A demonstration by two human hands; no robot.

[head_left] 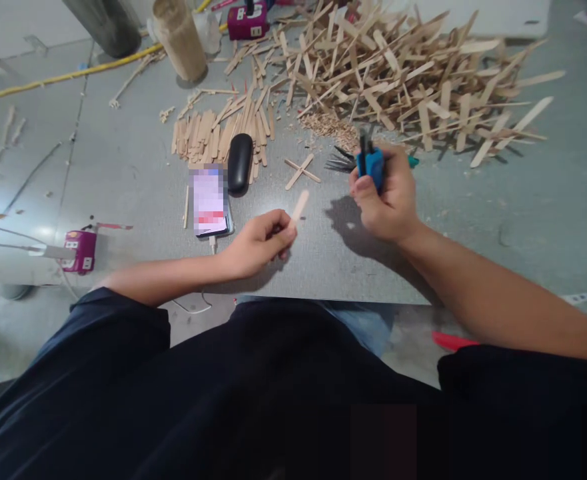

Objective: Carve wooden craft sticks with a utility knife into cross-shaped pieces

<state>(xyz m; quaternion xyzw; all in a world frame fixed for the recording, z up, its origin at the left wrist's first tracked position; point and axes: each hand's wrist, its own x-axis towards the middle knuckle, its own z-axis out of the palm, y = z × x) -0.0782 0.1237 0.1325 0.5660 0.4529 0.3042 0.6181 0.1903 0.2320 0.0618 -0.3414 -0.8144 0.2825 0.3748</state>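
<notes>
Pinch grip, L hand (268,243): thumb & fingers together on one end of flat wood stick (301,205), free end pointing away from body, slightly R. Stick is over near part of table (513,227), just nearside of X (302,171) made of two crossed sticks.

R hand (390,193): fingers clamped round blue tool (370,170), thumb against it, dark prongs pointing away from body. Can't tell tool type. R hand well apart from L hand & stick.

Dark pliers (342,160) on table just L of tool, partly hidden behind R hand.

Far R: big tangled pile (393,73) of sticks, many crossed. Wood chips (326,125) at pile's near edge. Flat sticks grouped in row (198,137), far side of phone (210,200); screen blurred out, white cable plugged in at near end. Black case (240,163) just beside phone, R side.

Jar (180,47) stands upright beyond row, nr yellow cord (93,69). Purple block (87,252) L, nr table edge.
</notes>
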